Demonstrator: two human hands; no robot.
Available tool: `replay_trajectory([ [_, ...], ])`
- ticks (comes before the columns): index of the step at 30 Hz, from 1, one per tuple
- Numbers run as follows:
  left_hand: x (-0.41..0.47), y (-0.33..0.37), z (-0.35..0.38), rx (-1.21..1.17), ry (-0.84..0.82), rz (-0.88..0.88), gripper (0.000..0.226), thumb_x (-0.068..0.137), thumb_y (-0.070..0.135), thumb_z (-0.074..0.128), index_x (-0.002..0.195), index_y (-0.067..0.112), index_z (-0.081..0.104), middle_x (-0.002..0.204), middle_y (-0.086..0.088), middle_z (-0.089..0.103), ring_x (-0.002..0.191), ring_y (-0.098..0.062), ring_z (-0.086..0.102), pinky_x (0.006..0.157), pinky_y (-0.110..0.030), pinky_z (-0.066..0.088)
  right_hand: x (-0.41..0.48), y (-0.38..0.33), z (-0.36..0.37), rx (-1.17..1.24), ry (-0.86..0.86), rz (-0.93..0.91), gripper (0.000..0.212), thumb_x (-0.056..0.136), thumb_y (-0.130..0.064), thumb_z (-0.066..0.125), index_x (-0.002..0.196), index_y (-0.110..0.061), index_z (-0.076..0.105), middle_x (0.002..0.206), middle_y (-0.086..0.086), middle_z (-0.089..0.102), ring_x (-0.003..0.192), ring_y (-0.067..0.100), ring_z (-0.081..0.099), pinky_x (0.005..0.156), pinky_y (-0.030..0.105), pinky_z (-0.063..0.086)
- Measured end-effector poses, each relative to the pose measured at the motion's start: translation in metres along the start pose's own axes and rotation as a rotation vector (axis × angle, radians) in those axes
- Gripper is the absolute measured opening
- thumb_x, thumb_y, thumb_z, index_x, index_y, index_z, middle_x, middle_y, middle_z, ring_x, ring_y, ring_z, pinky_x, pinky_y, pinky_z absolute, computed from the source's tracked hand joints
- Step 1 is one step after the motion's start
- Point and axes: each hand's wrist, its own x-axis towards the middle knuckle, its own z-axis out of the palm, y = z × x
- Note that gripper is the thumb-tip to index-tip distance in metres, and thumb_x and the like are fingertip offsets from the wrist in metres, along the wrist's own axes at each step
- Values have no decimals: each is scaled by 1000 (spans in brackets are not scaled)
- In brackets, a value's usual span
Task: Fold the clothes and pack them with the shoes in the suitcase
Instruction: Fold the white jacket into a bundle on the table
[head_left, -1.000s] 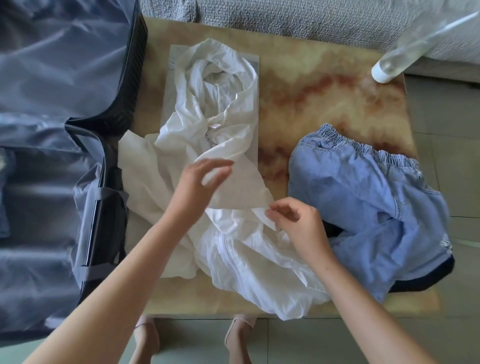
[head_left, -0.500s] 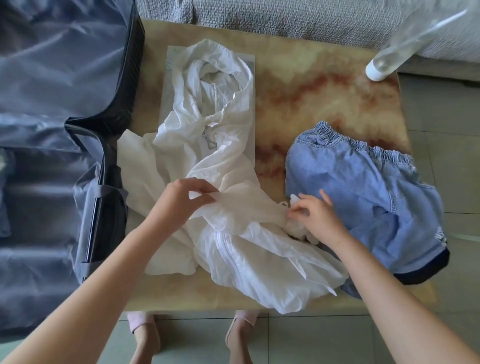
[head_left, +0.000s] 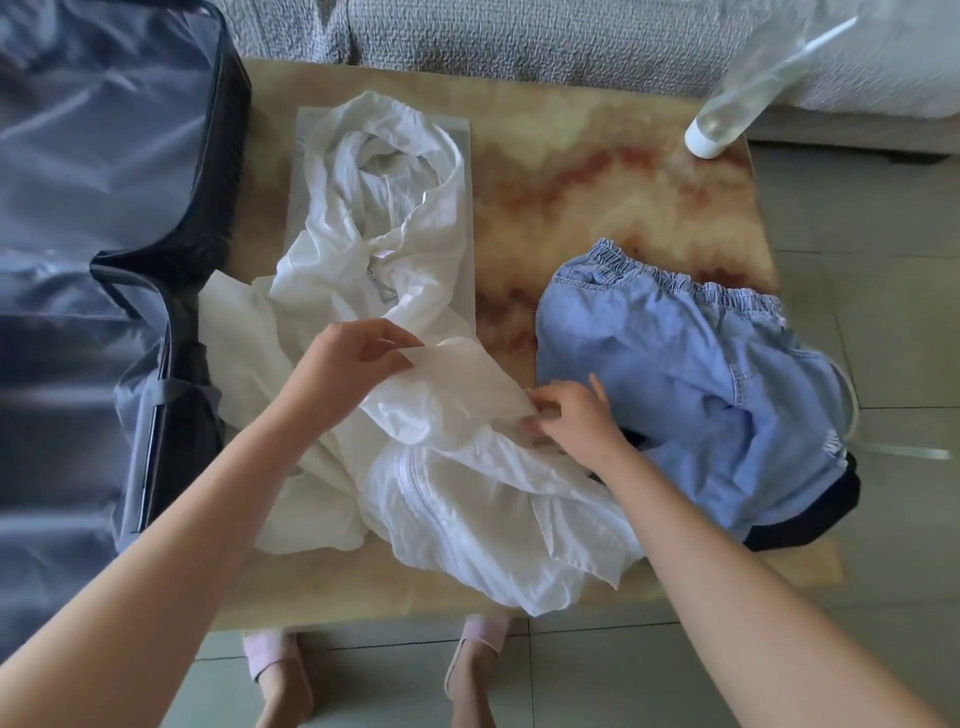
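Observation:
A crumpled white hooded jacket (head_left: 395, 291) with a zipper lies across the left half of the marble-patterned table (head_left: 597, 176). My left hand (head_left: 348, 364) pinches one end of a flat piece of its fabric, and my right hand (head_left: 576, 415) pinches the other end, holding it stretched between them. Blue denim shorts (head_left: 685, 374) with an elastic waist lie bunched at the right, over a dark garment (head_left: 810, 519). The open suitcase (head_left: 104, 260) with grey lining sits at the left, touching the table. No packed shoes are visible.
A clear bottle with a white cap (head_left: 737, 98) leans at the table's far right corner. A grey sofa (head_left: 519, 36) runs along the back. A flat transparent bag (head_left: 467, 171) lies under the jacket's hood. My feet in pink slippers (head_left: 270, 660) stand on the tiled floor.
Both hands took hold of a jacket panel and drew it taut between them; the right hand moved right toward the shorts, the left hand closed on the fabric's left end.

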Motion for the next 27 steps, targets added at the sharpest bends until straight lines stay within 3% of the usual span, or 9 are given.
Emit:
replay_trajectory([
  [2,-3,-2,-4,4,-11,-22,21,85,13,66,80,33,69,73,12,73,80,-15,68,75,-37,52,-2,2,-3,149,159,28,14,85,-29,68,92,-17,73,89,-3,72,95,18,63,118,44,10],
  [5,-5,0,-7,-29,-4,-12,13,84,16,70,85,29,69,72,6,73,82,-29,66,72,-45,51,-12,5,-29,304,261,28,5,86,-15,67,83,-15,71,73,-7,67,76,18,62,112,49,25],
  [7,-3,5,-5,-69,-3,11,9,81,20,73,84,27,68,71,1,73,71,-27,64,66,-35,46,-24,4,-58,310,267,-3,13,89,-12,63,82,-22,69,68,-16,65,69,4,59,107,43,30],
  [10,8,21,5,-81,39,68,8,78,25,76,80,23,68,69,-4,71,60,-10,57,61,-19,40,-46,2,-109,303,270,-31,15,93,-19,59,82,-25,67,72,-11,65,63,0,52,76,17,39],
  [14,36,61,39,-132,171,203,13,79,23,76,88,17,69,87,2,72,82,-6,65,81,-17,46,-52,25,-170,212,430,1,35,91,-33,57,77,-3,64,69,21,58,65,20,46,61,33,35],
  [16,53,85,62,-120,186,266,25,78,23,76,101,17,67,99,6,70,96,-8,62,89,-19,43,-44,49,-189,141,570,111,42,85,-42,48,76,-2,62,69,19,55,68,26,50,64,38,39],
  [18,65,101,82,-77,192,316,44,78,22,76,118,18,60,115,8,64,111,-11,56,98,-26,40,-34,70,-198,72,701,269,40,87,-36,47,105,-6,65,103,17,62,100,33,56,87,42,43],
  [21,64,94,97,-34,172,321,41,82,17,70,122,16,58,123,4,60,118,-16,53,106,-38,36,-29,80,-182,20,752,365,45,93,-18,51,137,-5,48,143,20,38,134,33,33,111,36,25],
  [27,-6,17,93,21,223,97,32,90,17,62,121,23,59,123,4,59,118,-18,51,104,-31,35,-72,35,-65,9,612,61,26,91,-24,61,111,-8,64,121,10,59,117,30,49,101,38,36],
])
